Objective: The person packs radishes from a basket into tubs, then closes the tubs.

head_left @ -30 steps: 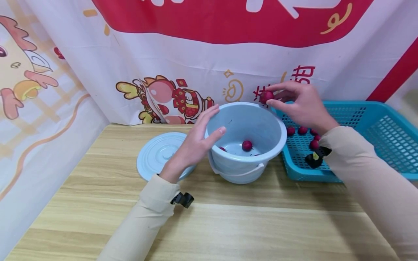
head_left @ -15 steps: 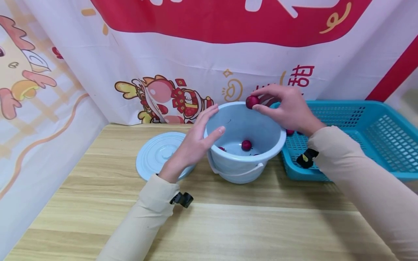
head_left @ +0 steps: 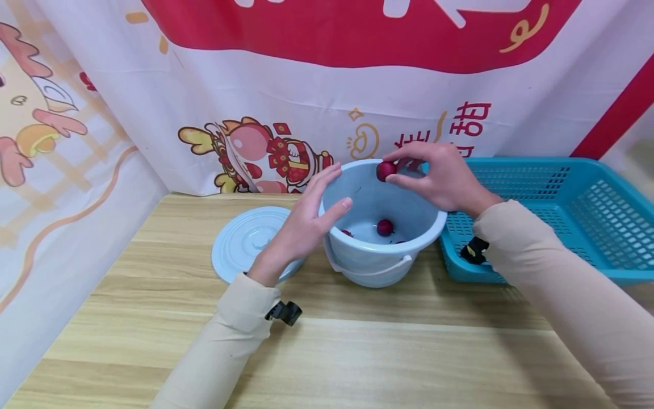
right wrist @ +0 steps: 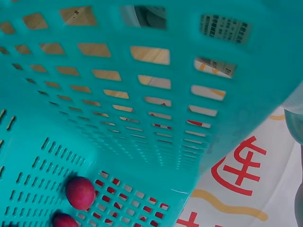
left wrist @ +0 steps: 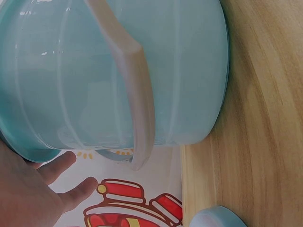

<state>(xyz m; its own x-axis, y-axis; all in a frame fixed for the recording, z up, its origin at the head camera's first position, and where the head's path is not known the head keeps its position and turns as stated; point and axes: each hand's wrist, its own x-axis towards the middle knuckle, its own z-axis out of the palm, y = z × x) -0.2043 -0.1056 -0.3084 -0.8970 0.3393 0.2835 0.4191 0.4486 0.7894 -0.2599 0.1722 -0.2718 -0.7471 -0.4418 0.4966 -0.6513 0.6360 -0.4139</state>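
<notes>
Head view: the right hand [head_left: 444, 176] pinched one red fruit [head_left: 385, 170] over the pale blue bucket [head_left: 403, 258]; the left hand [head_left: 306, 224], fingers straight, rested on its rim. One whole fruit [head_left: 385, 227] lay inside.

Left wrist view: straight fingers [left wrist: 71, 189] touched the bucket.

Right wrist view: two fruits [right wrist: 80, 193] lay in the teal basket [right wrist: 156, 123].

Bucket [head_left: 380, 258]: pale blue plastic, smooth, semi-gloss; off-white plastic handle [left wrist: 137, 101].
Lid [head_left: 242, 241]: same plastic, ribbed rings, soft sheen.
Basket [head_left: 587, 187]: teal plastic, perforated mesh walls & floor, slight gloss.
Fruit [head_left: 385, 170], small, red: smooth skin, faint shine.
Tabletop [head_left: 357, 352]: light wood-grain laminate, matt.
Backdrop [head_left: 286, 85]: printed cloth, creased, matt.
Sleeves [head_left: 562, 284]: beige knit fabric, matt.
</notes>
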